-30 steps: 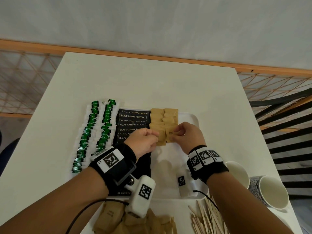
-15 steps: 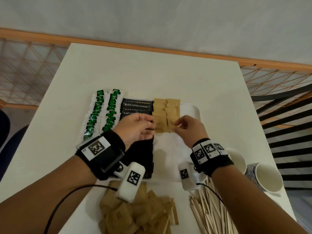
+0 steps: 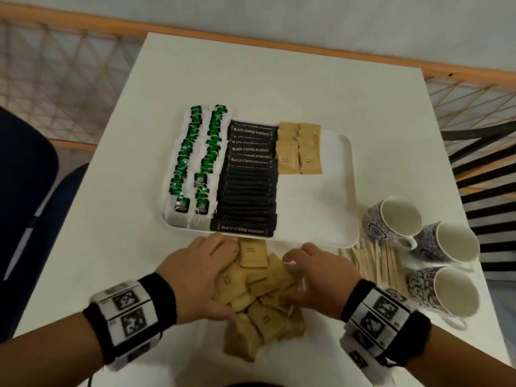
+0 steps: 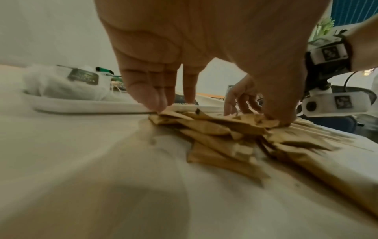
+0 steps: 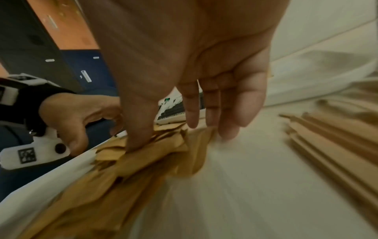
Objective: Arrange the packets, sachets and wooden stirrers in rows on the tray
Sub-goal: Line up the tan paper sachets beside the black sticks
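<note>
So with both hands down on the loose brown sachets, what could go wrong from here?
1. The sachet pile overlaps untidily; the left hand or right hand may lift several at once.
2. The stirrers lie just beside the right hand and could be scattered.
3. The tray edge is close; a nudge might disturb the finished rows.

Soft even light, wrist views blurred, perhaps motion, edges warped

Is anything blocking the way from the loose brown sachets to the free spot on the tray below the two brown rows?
Nothing visible does. Both hands, left hand and right hand, are on the brown sachet pile beside the tray. The tray floor below the brown rows is bare.
</note>
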`<act>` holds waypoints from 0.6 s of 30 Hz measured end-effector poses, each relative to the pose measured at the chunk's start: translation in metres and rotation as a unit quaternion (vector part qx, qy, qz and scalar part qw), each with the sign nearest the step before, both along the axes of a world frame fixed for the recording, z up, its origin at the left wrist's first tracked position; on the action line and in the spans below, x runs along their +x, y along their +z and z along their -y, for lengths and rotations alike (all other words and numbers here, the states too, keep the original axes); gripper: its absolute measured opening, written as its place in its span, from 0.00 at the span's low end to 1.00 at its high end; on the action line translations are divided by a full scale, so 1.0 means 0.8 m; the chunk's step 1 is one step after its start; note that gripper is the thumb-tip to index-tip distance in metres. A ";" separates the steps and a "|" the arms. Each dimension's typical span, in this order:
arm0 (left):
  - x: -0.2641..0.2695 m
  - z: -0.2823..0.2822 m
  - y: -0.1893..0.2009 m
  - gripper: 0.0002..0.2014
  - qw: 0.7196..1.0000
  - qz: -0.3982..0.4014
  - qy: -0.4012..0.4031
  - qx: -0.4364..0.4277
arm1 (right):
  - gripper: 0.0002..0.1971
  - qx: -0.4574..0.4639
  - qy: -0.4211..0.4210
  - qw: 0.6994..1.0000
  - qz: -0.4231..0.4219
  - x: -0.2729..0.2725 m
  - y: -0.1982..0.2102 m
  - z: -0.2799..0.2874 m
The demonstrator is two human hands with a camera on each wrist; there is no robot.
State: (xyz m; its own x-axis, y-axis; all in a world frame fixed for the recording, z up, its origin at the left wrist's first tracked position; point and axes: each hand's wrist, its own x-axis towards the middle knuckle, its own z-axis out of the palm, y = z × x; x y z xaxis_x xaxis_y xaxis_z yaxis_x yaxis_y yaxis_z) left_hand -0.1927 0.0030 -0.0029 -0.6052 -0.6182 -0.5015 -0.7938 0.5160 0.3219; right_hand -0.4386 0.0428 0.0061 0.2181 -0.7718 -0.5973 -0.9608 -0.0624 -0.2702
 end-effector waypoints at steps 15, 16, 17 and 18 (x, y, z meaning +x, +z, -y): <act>-0.020 -0.005 -0.024 0.28 0.998 -0.044 -0.035 -0.028 | 0.31 -0.083 0.081 0.992 0.039 0.025 -0.026 -0.005; -0.020 -0.002 -0.023 0.26 0.998 -0.065 -0.019 -0.019 | 0.29 -0.087 0.074 0.992 0.047 0.025 -0.026 -0.004; -0.019 0.000 -0.019 0.24 0.996 -0.090 0.001 -0.011 | 0.28 -0.091 0.063 0.992 0.056 0.025 -0.026 -0.002; -0.019 0.001 -0.017 0.23 0.993 -0.120 0.020 -0.010 | 0.26 -0.099 0.051 0.991 0.067 0.024 -0.026 -0.002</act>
